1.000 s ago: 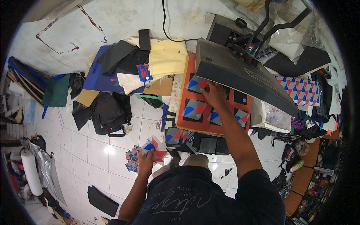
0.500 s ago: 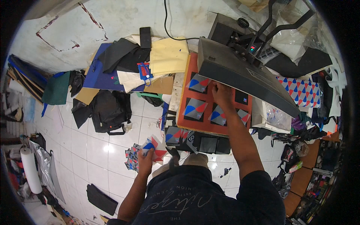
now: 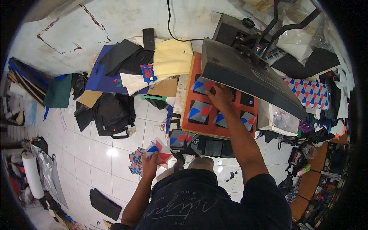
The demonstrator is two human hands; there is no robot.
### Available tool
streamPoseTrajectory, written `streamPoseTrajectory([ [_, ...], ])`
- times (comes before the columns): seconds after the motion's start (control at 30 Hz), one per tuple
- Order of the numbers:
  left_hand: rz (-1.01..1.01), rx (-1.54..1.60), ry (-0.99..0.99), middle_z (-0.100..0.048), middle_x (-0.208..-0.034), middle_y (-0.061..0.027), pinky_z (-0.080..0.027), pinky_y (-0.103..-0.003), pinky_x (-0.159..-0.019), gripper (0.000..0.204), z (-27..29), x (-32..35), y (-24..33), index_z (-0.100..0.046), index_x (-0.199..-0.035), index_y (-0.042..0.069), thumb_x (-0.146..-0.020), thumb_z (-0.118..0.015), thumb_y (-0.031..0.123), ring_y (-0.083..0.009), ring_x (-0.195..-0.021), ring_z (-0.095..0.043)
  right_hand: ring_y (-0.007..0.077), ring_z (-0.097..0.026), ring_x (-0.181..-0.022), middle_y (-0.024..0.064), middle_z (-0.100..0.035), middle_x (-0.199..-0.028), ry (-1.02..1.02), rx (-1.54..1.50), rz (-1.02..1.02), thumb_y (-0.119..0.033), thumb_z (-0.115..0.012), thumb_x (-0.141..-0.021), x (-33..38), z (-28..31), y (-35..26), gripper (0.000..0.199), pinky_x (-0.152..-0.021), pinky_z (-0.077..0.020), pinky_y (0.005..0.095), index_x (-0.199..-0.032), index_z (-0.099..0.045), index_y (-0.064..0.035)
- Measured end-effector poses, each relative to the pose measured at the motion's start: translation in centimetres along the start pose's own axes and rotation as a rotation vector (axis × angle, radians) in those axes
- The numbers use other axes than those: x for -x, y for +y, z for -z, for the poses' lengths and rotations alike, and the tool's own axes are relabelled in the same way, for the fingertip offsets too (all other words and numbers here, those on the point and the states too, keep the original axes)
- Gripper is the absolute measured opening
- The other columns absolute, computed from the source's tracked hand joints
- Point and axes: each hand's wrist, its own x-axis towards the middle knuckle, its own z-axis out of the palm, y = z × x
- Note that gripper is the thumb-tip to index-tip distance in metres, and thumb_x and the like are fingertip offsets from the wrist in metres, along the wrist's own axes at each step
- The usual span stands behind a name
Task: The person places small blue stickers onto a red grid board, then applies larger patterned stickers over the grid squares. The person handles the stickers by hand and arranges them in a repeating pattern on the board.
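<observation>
My left hand is closed around a bunch of clear printed sheets with blue, red and grey shapes, held low beside my leg. Above the orange pad of a heat press, my right hand reaches in, thumb and forefinger apart at the edge of a printed sheet on a dark patch. Other printed sheets, such as one nearby, lie on dark patches on the pad. A dark patch with a small mark shows no sheet. My right hand partly hides another patch.
The press's raised upper plate overhangs the pad's far right side. Yellow cloth and a phone lie at the left. A white box stands to the right. More printed pieces lie low near my left hand; a black bag rests on the floor.
My right hand has shifted left and slightly down over the pad, its fingertips now at the upper left sheet. My left hand stays in place with its sheets.
</observation>
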Motion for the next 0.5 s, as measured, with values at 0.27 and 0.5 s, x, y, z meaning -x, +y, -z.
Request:
streamPoseTrajectory([
  [0.27,0.007,-0.013,0.008,-0.064,-0.089,-0.0048,-0.048,-0.026,-0.068,0.019,0.18,-0.01,-0.27,-0.061,-0.101,0.0,-0.087,-0.063,0.014,-0.0131,-0.077,-0.059,0.0297,-0.047,-0.123,0.012,-0.051,-0.13,-0.051,0.005,0.003,-0.047,-0.063,-0.083,-0.03,0.09,-0.03,0.05,-0.102,-0.0383,0.0426,-0.115,-0.062,-0.0087],
  [0.5,0.003,-0.082,0.023,-0.063,-0.089,-0.0047,-0.047,-0.027,-0.068,0.019,0.22,-0.06,0.04,-0.061,-0.101,0.001,-0.087,-0.063,0.014,-0.0125,-0.077,-0.058,0.0295,-0.048,-0.122,0.0118,-0.051,-0.13,-0.073,-0.004,-0.036,-0.047,-0.063,-0.083,-0.1,0.57,-0.44,0.051,-0.1,-0.0391,0.0427,-0.113,-0.062,-0.0071],
])
